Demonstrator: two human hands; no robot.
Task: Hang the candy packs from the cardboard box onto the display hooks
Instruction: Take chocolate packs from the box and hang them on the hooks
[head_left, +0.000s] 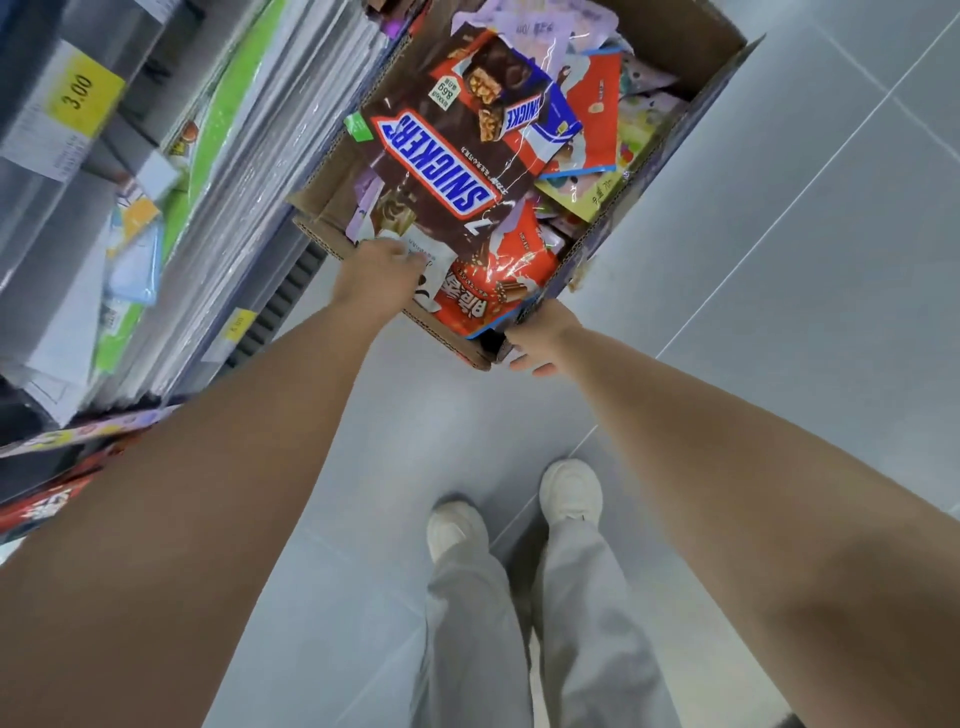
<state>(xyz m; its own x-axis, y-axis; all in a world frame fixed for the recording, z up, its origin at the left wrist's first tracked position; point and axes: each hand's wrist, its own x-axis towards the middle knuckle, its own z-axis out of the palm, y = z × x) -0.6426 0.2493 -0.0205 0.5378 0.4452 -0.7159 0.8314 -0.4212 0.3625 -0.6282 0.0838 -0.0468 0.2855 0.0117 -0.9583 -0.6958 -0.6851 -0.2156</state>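
A cardboard box is sitting open on the grey tiled floor, just beside the foot of a shelf unit. Its long axis is running away from the person, slanting toward the upper right of the view. It is brimming with candy packs in a loose heap. The largest, a brown Snickers pack with a blue-and-white logo edged in red and pictured bars, is lying face up on top. Its long axis is lying roughly along the box's length, and its lettering is reading upside down to the wearer. A red pack with white characters is lying at the near end, glinting under the light, and a white pack is lying just left of it. The left hand is reaching over the near left wall onto the white pack; its fingers are blurred, so their grip cannot be told. The right hand is gripping the box's near right corner, fingers curling round the wall.
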